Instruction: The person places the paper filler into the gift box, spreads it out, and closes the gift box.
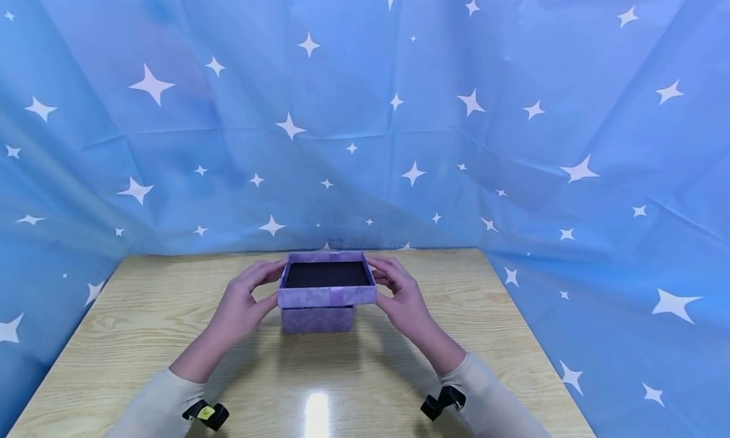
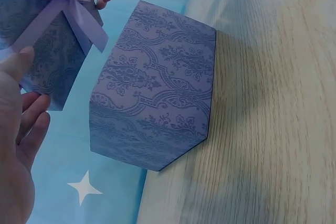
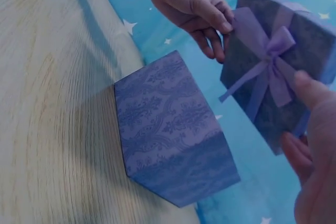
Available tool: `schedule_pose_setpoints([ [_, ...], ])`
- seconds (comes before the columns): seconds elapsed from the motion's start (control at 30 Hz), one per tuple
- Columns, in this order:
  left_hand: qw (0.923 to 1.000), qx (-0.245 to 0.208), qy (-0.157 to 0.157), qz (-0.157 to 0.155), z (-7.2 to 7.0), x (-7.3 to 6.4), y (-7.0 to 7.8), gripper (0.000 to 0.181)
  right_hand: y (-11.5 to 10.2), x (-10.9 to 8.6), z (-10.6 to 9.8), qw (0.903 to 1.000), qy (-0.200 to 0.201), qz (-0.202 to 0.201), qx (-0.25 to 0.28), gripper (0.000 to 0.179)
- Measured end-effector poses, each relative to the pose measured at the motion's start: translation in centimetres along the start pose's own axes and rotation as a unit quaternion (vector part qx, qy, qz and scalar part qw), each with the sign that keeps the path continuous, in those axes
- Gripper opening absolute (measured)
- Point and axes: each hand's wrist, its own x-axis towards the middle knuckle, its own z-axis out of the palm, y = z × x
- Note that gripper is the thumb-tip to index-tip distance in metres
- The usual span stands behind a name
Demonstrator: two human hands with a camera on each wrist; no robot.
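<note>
Both hands hold a purple patterned gift box lid [image 1: 310,296], one at each side. Its dark inside faces up in the head view; a lilac ribbon bow [image 3: 270,61] shows on its outer face in the wrist views. My left hand [image 1: 236,308] grips the left edge, with the thumb at the near corner. On the right edge are the thumb and fingers of my right hand [image 1: 407,305]. Below the lid, the matching box base [image 1: 317,321] stands on the table, its damask pattern plain in the left wrist view. The lid hides the top of the base.
The pale wood-grain table [image 1: 171,298] reaches back to a blue curtain [image 1: 365,191] with white stars, which also hangs along both sides. Black straps with small devices [image 1: 213,416] sit on the wrists. A bright light reflection lies near the table's front.
</note>
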Motion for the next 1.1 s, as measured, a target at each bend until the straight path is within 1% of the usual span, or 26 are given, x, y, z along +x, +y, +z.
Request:
schedule_pose_setpoints([
  [0.1,0.9999,0.006,0.012,0.002,0.1,0.1,0.2,0.053,-0.1,0.1,0.2,0.9995,0.024,0.012,-0.013,0.049],
  [0.17,0.9998,0.000,0.021,-0.002,0.1,0.1,0.3,0.046,-0.3,0.3,0.4,0.9986,0.043,0.019,-0.027,0.041],
  [0.23,0.9994,-0.015,0.030,-0.011,0.2,0.2,0.4,0.039,-0.4,0.4,0.7,0.9973,0.060,0.029,-0.031,0.028],
  [0.3,0.9984,-0.036,0.037,-0.023,0.3,0.3,0.6,0.035,-0.6,0.5,1.0,0.9960,0.073,0.047,-0.018,0.013],
  [0.33,0.9976,-0.048,0.040,-0.029,0.3,0.3,0.7,0.036,-0.8,0.5,1.1,0.9952,0.078,0.057,-0.008,0.006],
  [0.37,0.9968,-0.059,0.042,-0.034,0.4,0.4,0.8,0.038,-0.9,0.5,1.3,0.9942,0.083,0.069,0.004,0.004],
  [0.43,0.9953,-0.075,0.043,-0.042,0.5,0.4,1.0,0.043,-1.0,0.5,1.4,0.9915,0.088,0.093,0.022,0.010],
  [0.5,0.9949,-0.076,0.047,-0.045,0.5,0.3,1.1,0.048,-1.1,0.4,1.6,0.9900,0.089,0.105,0.030,0.014],
  [0.57,0.9951,-0.074,0.049,-0.042,0.6,0.2,1.1,0.052,-1.2,0.4,1.8,0.9889,0.091,0.112,0.038,0.010],
  [0.6,0.9952,-0.073,0.050,-0.041,0.6,0.2,1.1,0.053,-1.2,0.3,1.8,0.9886,0.091,0.111,0.045,0.008],
  [0.63,0.9953,-0.073,0.050,-0.040,0.6,0.2,1.1,0.055,-1.1,0.3,1.9,0.9884,0.091,0.109,0.053,0.012],
  [0.77,0.9937,-0.098,0.041,-0.035,0.7,0.1,1.0,0.064,-0.9,0.3,2.1,0.9893,0.084,0.095,0.073,0.050],
  [0.83,0.9925,-0.112,0.034,-0.038,0.7,0.1,0.9,0.068,-0.8,0.3,2.1,0.9912,0.076,0.087,0.066,0.061],
  [0.93,0.9904,-0.129,0.021,-0.046,0.7,0.0,0.8,0.071,-0.8,0.3,1.9,0.9939,0.060,0.078,0.050,0.065],
  [1.03,0.9898,-0.131,0.010,-0.053,0.6,-0.1,0.6,0.074,-0.7,0.3,1.7,0.9951,0.045,0.074,0.047,0.066],
  [1.1,0.9897,-0.132,-0.001,-0.056,0.4,-0.1,0.6,0.078,-0.7,0.3,1.4,0.9958,0.024,0.071,0.052,0.069],
])
